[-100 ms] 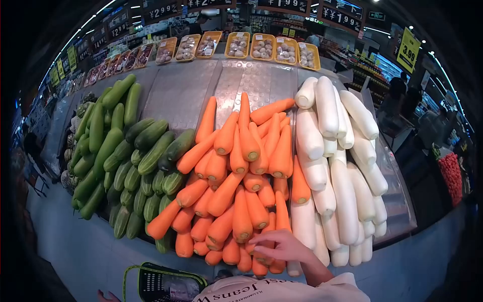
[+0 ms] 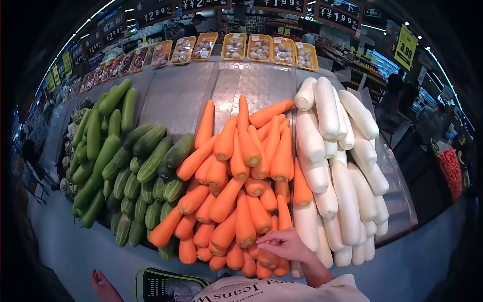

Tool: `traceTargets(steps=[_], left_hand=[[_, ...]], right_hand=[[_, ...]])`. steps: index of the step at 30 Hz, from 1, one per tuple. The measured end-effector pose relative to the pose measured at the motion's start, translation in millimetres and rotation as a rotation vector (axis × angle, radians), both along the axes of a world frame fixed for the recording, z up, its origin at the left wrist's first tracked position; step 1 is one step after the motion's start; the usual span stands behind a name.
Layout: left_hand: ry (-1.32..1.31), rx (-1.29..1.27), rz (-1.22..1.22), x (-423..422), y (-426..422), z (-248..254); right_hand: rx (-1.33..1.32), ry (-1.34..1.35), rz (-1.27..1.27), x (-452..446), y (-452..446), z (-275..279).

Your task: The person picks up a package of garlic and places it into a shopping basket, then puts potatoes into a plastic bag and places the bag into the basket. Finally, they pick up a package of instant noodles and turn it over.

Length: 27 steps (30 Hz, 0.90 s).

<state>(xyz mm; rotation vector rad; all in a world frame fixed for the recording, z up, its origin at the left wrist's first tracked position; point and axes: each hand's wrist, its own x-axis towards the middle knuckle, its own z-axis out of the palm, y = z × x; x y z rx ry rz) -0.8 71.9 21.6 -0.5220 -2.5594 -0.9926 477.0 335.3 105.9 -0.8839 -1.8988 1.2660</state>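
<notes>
My right hand (image 2: 284, 245) is over the front of a heap of orange carrots (image 2: 245, 221), palm down. Its thumb and fingers are stretched out slightly apart, next to a carrot (image 2: 268, 258) at the lower edge; whether they touch it I cannot tell. At the lower left, my left hand (image 2: 104, 285) is empty, with its fingers loosely bent. It is left of a black shopping basket (image 2: 151, 284) with a green rim. Inside the basket is something in clear plastic (image 2: 185, 290). My shirt partly covers the basket's right side.
Green cucumbers (image 2: 131, 186) and long smooth green gourds (image 2: 103, 151) are piled left of the carrots. White radishes (image 2: 347, 196) fill the right side. Trays of mushrooms (image 2: 259, 49) line the back of the metal stand (image 2: 251, 80). Netted red produce (image 2: 449, 173) hangs at far right.
My left hand has come further into view, moving up at the lower left. The basket sits slightly lower in view. My right hand has shifted a little right and up.
</notes>
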Motion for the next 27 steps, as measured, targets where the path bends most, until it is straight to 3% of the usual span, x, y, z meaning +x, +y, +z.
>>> traceTargets(steps=[1,5,8,12,17,19,24,27], left_hand=[[-0.078,0.090,-0.096,5,39,28],[0.208,0.226,-0.627,44,193,110],[0.471,0.257,-1.107,75,295,154],[0.467,0.200,-1.506,111,413,174],[0.397,0.211,-1.723,176,532,156],[0.371,0.073,-1.743,200,572,137],[0.418,-0.055,-1.576,243,634,95],[0.231,-0.073,-1.613,245,645,77]], right_hand=[[0.006,-0.016,-0.014,-1,2,5],[0.327,-0.032,-0.142,-9,31,20],[0.317,-0.035,-0.278,-26,62,47],[0.138,-0.089,-0.224,-46,121,90],[0.352,-0.455,-0.205,-57,230,95],[0.436,-0.552,-0.221,-63,278,75],[0.750,-0.777,-0.385,-73,382,32],[0.701,-0.839,-0.255,-74,409,24]])
